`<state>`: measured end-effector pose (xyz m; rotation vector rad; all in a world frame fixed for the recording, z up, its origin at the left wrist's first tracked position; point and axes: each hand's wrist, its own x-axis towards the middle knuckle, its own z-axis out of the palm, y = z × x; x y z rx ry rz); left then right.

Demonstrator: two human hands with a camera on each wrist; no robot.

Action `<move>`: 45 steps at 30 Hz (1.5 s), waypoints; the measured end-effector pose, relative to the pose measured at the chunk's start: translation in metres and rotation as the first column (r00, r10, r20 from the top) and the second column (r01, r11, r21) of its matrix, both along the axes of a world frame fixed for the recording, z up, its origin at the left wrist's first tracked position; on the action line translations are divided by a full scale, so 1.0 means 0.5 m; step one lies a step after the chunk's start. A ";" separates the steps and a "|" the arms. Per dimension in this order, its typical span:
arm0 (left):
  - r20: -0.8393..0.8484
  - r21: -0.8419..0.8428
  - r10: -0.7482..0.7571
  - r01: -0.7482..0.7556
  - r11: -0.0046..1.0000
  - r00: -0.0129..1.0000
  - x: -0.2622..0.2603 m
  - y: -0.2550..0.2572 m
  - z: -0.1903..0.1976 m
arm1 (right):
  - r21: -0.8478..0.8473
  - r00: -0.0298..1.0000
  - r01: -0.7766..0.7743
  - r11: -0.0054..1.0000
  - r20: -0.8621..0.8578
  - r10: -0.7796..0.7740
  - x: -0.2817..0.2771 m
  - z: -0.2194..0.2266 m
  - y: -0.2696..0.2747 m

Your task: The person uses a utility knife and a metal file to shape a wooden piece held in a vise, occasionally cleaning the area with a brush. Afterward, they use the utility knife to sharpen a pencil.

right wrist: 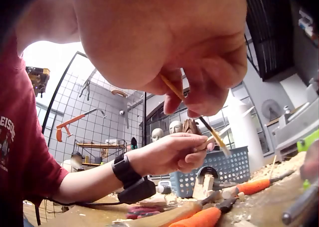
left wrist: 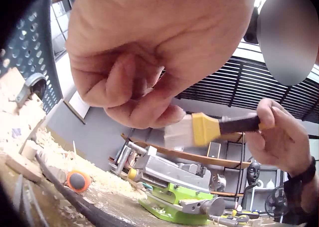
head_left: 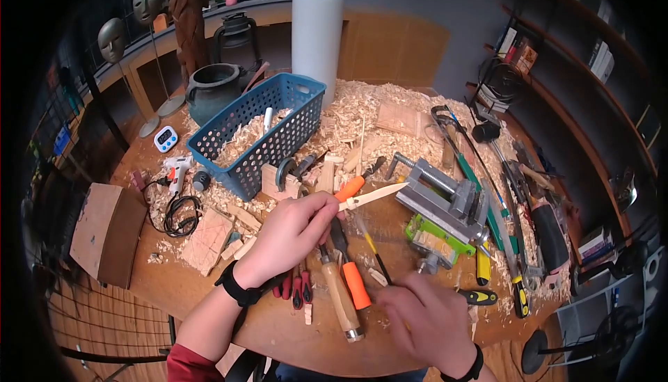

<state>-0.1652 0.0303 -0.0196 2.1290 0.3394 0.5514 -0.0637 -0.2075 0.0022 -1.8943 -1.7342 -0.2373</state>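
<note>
My left hand [head_left: 289, 232] pinches a pale wooden carving [head_left: 379, 195] shaped like a small knife, its pointed blade reaching right toward the vise. In my right hand [head_left: 433, 319], lower right and blurred, is a flat paintbrush [head_left: 370, 241] with a yellow ferrule and dark handle. The left wrist view shows the brush's pale bristles [left wrist: 179, 133] broadside, near the left fingertips; the carving is hidden there behind the curled fingers. Seen from the right wrist, the bristle end overlaps the carving. Below the hands lie a wooden-handled chisel [head_left: 339, 298] and an orange-handled tool [head_left: 356, 286].
A grey vise [head_left: 445, 197] on a green base stands right of centre. Behind the hands sits a blue perforated basket [head_left: 278, 131] holding shavings. Wood shavings [head_left: 400, 97] cover the back. Saws and files [head_left: 497, 222] line the right; a cardboard box [head_left: 104, 232] stands left.
</note>
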 end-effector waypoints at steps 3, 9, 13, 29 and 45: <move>-0.004 -0.024 -0.039 0.039 0.999 0.999 -0.004 -0.004 -0.001 | 0.024 0.997 0.043 0.999 -0.065 -0.042 -0.016 0.027 -0.015; 0.026 -0.094 -0.050 0.052 0.994 0.998 0.003 0.003 -0.010 | -0.077 0.998 0.019 0.997 -0.065 -0.024 -0.017 0.004 -0.007; 0.048 -0.263 -0.091 0.100 0.959 0.995 0.002 -0.003 -0.020 | -0.041 0.994 0.042 0.998 -0.097 -0.046 -0.007 0.000 -0.029; 0.212 -0.579 -0.344 0.401 0.710 0.915 -0.005 -0.002 -0.017 | -0.261 0.960 0.144 0.955 -0.198 -0.199 -0.014 -0.054 -0.052; 0.166 -0.668 -0.354 0.369 0.646 0.920 -0.007 -0.004 -0.003 | -0.207 0.928 0.201 0.958 -0.273 -0.253 -0.014 -0.076 -0.063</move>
